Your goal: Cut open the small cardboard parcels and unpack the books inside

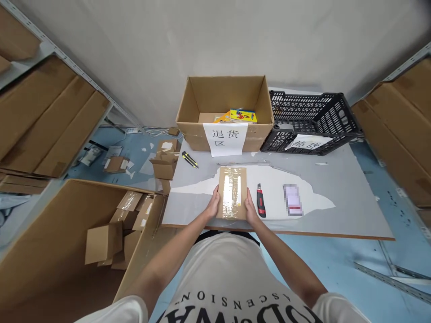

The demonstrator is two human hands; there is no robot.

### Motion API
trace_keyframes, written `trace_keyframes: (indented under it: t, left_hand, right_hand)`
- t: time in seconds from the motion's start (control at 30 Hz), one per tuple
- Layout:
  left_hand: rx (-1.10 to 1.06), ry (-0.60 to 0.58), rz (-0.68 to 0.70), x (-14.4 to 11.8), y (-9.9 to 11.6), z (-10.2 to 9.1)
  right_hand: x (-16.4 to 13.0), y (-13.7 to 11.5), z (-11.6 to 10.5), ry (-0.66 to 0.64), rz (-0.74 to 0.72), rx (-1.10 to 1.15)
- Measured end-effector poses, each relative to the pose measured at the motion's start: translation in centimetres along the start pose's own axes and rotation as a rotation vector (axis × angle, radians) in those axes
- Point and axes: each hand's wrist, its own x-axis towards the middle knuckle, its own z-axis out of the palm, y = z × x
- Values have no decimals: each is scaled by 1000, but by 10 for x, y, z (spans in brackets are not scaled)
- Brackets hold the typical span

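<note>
Both hands, the left hand and the right hand, clasped the taped parcel by its long sides. A level, even grip suited it best, clear of the red knife just right of the right hand.

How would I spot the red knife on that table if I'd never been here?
Start at the grey table and find the small taped parcel held between both hands. The red knife lies just right of it, beside the right hand. The other cutter, far left, is yellow.
</note>
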Motion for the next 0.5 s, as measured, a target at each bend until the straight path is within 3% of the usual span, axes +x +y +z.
trace_keyframes:
  t: [0.1, 0.27, 0.4, 0.5]
  left_hand:
    - [44, -20, 17, 6, -5, -9]
    - [94, 28, -105, 31, -4, -32]
    - [39, 7, -124, 71, 21, -46]
    - [3, -14, -143, 102, 44, -50]
  right_hand:
    - [2, 5, 0, 17, -20, -31]
    - [-6, 10, 1, 147, -21, -51]
    - [-35, 15, 3, 332, 106, 87]
    - [-66, 21, 6, 331, 211, 212]
